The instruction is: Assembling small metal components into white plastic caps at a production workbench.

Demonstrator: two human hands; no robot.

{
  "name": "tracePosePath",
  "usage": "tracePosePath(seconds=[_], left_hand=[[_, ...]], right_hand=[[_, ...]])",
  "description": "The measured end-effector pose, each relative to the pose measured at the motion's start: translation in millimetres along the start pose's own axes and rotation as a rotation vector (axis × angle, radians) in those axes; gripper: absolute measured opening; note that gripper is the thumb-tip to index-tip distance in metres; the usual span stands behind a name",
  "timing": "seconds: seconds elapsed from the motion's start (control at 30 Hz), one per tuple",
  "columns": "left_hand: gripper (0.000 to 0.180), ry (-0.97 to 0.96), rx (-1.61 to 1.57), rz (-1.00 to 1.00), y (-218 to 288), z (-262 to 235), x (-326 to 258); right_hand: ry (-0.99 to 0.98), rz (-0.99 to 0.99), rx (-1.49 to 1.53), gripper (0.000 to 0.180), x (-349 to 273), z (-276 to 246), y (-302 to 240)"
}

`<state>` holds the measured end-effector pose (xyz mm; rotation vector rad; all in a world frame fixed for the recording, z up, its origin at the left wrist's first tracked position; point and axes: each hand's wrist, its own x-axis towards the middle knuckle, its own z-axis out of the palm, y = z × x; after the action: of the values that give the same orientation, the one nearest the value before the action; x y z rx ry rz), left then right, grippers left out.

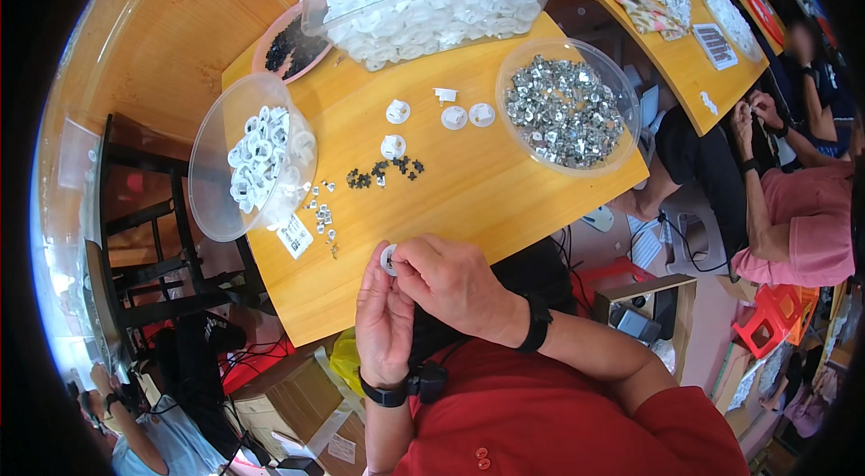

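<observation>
Near the front edge of the table, my left hand (385, 323) pinches a small round white plastic part (387, 258) with a dark spot in its middle. My right hand (458, 285) is bent over the same part, thumb and fingertips pressed together at its side; whether a small piece sits between them is hidden. Beyond my hands lie a row of small black cross-shaped pieces (365, 178) and a loose group of tiny metal clips (323, 215). Several white round parts (396, 111) rest farther back on the wooden table (450, 196).
At left stands a clear tub of white parts (257, 160); at right, a tub of metal clips (568, 111). A large clear bin (432, 16) heaped with white parts fills the back, beside a pink bowl of black pieces (293, 48). Co-workers sit at right and lower left.
</observation>
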<state>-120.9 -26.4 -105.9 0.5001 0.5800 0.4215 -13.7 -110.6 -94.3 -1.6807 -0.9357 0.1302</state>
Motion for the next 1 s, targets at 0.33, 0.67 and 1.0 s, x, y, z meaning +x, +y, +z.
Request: tracePosePath(seconds=[0.33, 0.67, 1.0], left_hand=[[0.030, -0.035, 0.208, 0.087, -4, -10, 2], [0.023, 0.048, 0.262, 0.269, -18, -12, 6], [0.026, 0.027, 0.149, 0.196, -8, -8, 6]], right_hand=[[-0.035, 0.016, 0.075, 0.009, -1, 0, 5], [-0.051, 0.074, 0.183, 0.008, -4, 4, 11], [-0.123, 0.149, 0.323, 0.009, -4, 5, 17]])
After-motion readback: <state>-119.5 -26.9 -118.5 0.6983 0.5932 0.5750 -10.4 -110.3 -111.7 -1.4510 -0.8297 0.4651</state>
